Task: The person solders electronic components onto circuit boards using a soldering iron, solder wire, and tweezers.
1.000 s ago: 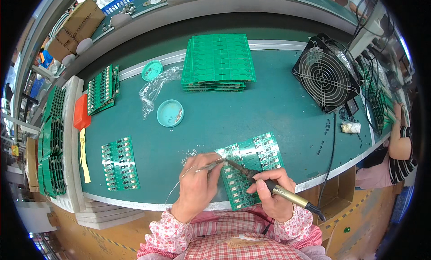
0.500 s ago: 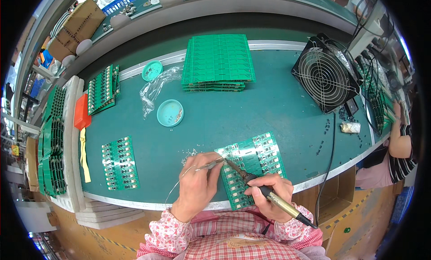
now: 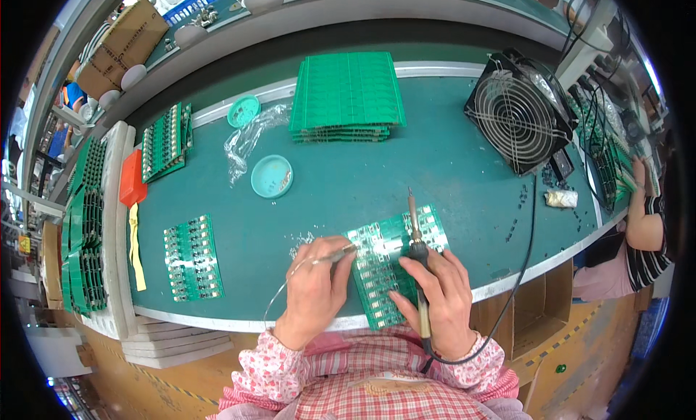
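Note:
My left hand is closed on a pair of tweezers, their tips at the left edge of a green circuit board. A thin solder wire runs from the same hand and curves down past the wrist. The fingers of my right hand are wrapped round a soldering iron; its tip points away from me, raised over the board's far part. Its black cable loops off to the right. The board carries rows of small white components. Small pale parts lie scattered beyond my left hand.
Another populated board lies at left. Further back are a stack of green boards, a turquoise dish, a smaller dish and plastic film. A black fan stands at right, near a co-worker's arm.
My right hand has swung the soldering iron upright, lifting its tip off the spot by the tweezers toward the far right. My left hand stays nearly in place.

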`<action>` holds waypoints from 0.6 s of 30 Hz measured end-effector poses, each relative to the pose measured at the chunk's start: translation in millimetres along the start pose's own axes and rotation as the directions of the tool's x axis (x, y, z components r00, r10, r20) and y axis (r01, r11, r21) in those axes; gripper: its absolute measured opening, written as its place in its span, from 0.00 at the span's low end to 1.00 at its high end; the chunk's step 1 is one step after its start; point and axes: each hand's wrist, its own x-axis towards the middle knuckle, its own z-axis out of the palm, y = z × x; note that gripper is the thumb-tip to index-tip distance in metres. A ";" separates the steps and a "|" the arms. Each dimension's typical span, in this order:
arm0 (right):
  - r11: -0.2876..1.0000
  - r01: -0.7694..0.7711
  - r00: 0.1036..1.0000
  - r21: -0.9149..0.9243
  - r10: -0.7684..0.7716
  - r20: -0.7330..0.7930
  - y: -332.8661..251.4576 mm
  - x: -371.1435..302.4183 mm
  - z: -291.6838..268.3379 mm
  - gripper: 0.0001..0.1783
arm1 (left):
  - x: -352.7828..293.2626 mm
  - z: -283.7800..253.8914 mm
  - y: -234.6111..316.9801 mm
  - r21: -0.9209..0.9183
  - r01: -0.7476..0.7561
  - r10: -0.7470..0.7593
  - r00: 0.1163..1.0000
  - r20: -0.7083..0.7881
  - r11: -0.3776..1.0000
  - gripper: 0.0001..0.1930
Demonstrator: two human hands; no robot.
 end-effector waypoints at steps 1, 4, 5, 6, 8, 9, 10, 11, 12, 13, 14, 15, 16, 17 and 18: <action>1.000 0.013 1.000 -0.012 -0.013 0.008 1.6 0.5 1.6 0.31 | 0.1 -0.1 -1.3 -0.004 -0.010 0.010 1.000 -0.009 1.000 0.11; 1.000 -0.006 1.000 -0.013 0.006 -0.001 0.2 2.7 -0.1 0.31 | 3.1 -6.0 4.8 -0.066 0.132 -0.129 0.990 0.055 0.989 0.10; 1.000 0.002 1.000 -0.011 -0.002 -0.001 1.8 3.7 1.3 0.31 | 3.7 -8.8 4.4 -0.043 0.131 -0.130 0.991 0.033 0.990 0.07; 1.000 0.003 1.000 -0.007 -0.003 -0.005 2.3 4.8 1.7 0.31 | 3.7 -11.6 4.0 -0.038 0.128 -0.127 0.991 0.032 0.991 0.07; 1.000 -0.010 1.000 0.006 0.010 0.000 2.2 7.0 2.2 0.31 | 1.4 -18.6 3.6 -0.043 0.203 -0.205 0.976 -0.078 0.978 0.06; 1.000 -0.008 1.000 0.011 0.008 -0.005 3.1 9.2 2.6 0.31 | -1.9 -23.3 0.9 -0.038 0.216 -0.218 0.972 -0.087 0.976 0.05; 1.000 -0.006 1.000 0.013 0.006 -0.018 4.8 12.2 2.9 0.31 | -4.1 -27.8 0.9 -0.032 0.212 -0.214 0.973 -0.090 0.977 0.05; 1.000 -0.005 1.000 0.012 0.005 -0.028 6.4 14.2 3.3 0.32 | -6.6 -31.2 1.1 -0.001 0.238 -0.238 0.969 -0.072 0.971 0.06; 1.000 -0.004 0.999 0.014 0.005 -0.032 7.8 15.6 3.6 0.32 | -8.4 -33.4 1.1 0.029 0.264 -0.262 0.963 -0.055 0.964 0.06; 1.000 -0.001 0.998 0.011 0.001 -0.065 9.3 16.9 3.9 0.32 | -9.9 -33.3 0.3 0.031 0.261 -0.259 0.964 -0.056 0.965 0.06; 1.000 0.005 0.995 0.011 -0.004 -0.095 10.3 17.5 4.0 0.32 | -12.0 -32.4 0.0 0.018 0.254 -0.253 0.966 -0.051 0.967 0.08; 1.000 0.011 0.994 0.025 -0.008 -0.113 11.0 16.4 5.2 0.31 | -12.8 -31.6 -0.3 0.005 0.248 -0.247 0.968 -0.046 0.969 0.10; 1.000 0.013 0.994 0.027 -0.010 -0.113 12.0 14.8 6.5 0.31 | -12.4 -31.5 -0.5 0.007 0.248 -0.248 0.968 -0.048 0.969 0.10; 0.999 0.013 0.992 0.030 -0.009 -0.127 13.0 12.4 7.3 0.30 | -12.1 -30.7 -0.6 0.037 0.218 -0.216 0.975 -0.039 0.975 0.10; 0.999 0.014 0.990 0.033 -0.009 -0.141 14.0 10.9 7.7 0.29 | -11.7 -30.0 -0.7 0.067 0.187 -0.185 0.982 -0.030 0.980 0.10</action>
